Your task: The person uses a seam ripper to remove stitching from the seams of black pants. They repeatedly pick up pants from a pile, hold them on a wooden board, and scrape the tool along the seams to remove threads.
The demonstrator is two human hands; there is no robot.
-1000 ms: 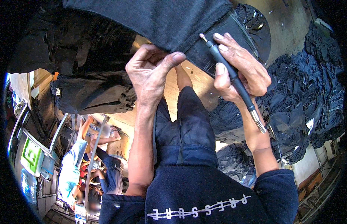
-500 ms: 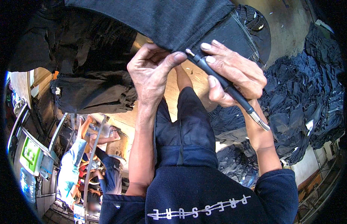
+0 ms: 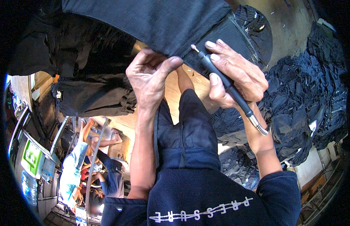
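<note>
Dark denim [image 3: 152,22] stretches across the top of the view, with a seam running toward its lower edge. My left hand [image 3: 148,81] pinches that lower edge between thumb and curled fingers. In my right hand [image 3: 244,75] is a black rotary tool handpiece [image 3: 228,84], gripped like a pen, with a springy metal sleeve at its rear end. Its small pinkish tip [image 3: 193,46] points up and left over the cloth beside the seam; whether it touches cannot be told. A flat dark board [image 3: 229,37] shows at the garment's right end.
Crumpled dark garments [image 3: 295,101] form a large heap at the right. More black clothes [image 3: 96,96] hang or lie at the left. A rolled dark bundle [image 3: 254,22] sits beyond the board. Other people [image 3: 75,162] sit at the lower left, near metal rails.
The handpiece's tip has shifted slightly up and away from my left thumb. My left hand has slid a little left and down, still on the cloth edge.
</note>
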